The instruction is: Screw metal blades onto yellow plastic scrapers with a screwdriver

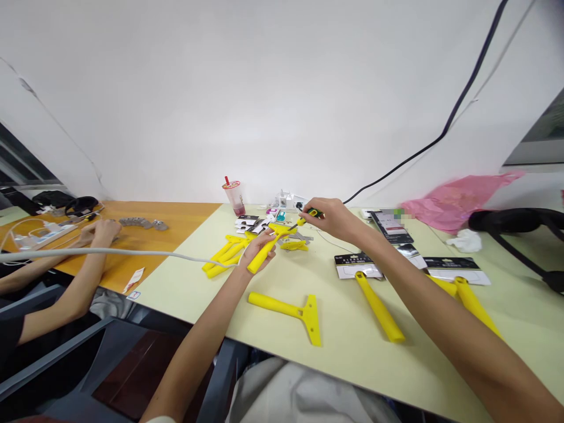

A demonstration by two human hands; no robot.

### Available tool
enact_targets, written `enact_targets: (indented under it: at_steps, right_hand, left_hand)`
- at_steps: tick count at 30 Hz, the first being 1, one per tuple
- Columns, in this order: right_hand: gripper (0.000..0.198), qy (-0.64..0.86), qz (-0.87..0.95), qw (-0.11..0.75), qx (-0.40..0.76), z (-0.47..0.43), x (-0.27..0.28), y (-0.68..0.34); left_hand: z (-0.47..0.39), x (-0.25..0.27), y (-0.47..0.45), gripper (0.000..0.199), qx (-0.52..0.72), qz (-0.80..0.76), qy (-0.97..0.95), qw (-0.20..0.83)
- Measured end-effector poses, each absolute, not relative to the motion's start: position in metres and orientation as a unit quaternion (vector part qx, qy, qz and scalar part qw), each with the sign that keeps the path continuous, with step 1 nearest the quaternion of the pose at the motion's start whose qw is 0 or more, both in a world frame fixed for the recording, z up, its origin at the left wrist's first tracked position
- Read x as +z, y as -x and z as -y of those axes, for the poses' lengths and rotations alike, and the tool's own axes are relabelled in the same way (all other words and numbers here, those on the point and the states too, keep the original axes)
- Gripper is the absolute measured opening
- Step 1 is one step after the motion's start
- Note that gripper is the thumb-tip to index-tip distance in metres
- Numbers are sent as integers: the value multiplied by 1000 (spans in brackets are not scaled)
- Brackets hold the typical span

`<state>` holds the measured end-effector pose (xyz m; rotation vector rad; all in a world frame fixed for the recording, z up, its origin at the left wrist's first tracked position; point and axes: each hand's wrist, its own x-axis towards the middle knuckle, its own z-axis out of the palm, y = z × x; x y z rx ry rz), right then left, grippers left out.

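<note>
My left hand (254,248) is closed around the handle of a yellow scraper (263,255), tilted with its wide head away from me. My right hand (331,217) grips a screwdriver (313,212) with a dark and yellow handle, its shaft pointing down-left at the scraper's head. Whether the tip sits in a screw is too small to tell. Another yellow scraper (282,307) lies flat nearer the table's front edge. Left of my left hand several yellow scrapers (224,258) are piled. Beyond the held one lie more yellow parts (294,245).
Carded scrapers (379,308) and a phone-like dark panel (392,227) lie to the right, near a pink plastic bag (458,202) and black headgear (515,226). A drink cup (235,198) stands at the back. At left, a co-worker's hands (101,232) work on an orange table (185,220).
</note>
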<state>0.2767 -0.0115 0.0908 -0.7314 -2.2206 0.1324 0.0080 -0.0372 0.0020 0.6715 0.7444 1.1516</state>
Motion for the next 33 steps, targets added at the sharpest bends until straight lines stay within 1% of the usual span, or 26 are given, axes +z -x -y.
enact_targets:
  at_steps: [18,26,30,33]
  right_hand:
    - [26,293,864,404,72,9,87,-278]
    - [34,320,841,422,110,12,91,-276]
    - [44,347,824,431,120,11,92,-277]
    - [52,368,806,437,155,13,94,-278]
  left_hand:
    - [39,2,-10,50,521,-339,-309,720]
    - [39,2,-9,49,520,-337,-308,722]
    - [39,3,-10,46,517,-338,-310,723]
    - [39,3,-10,48,517,-340,-311,721]
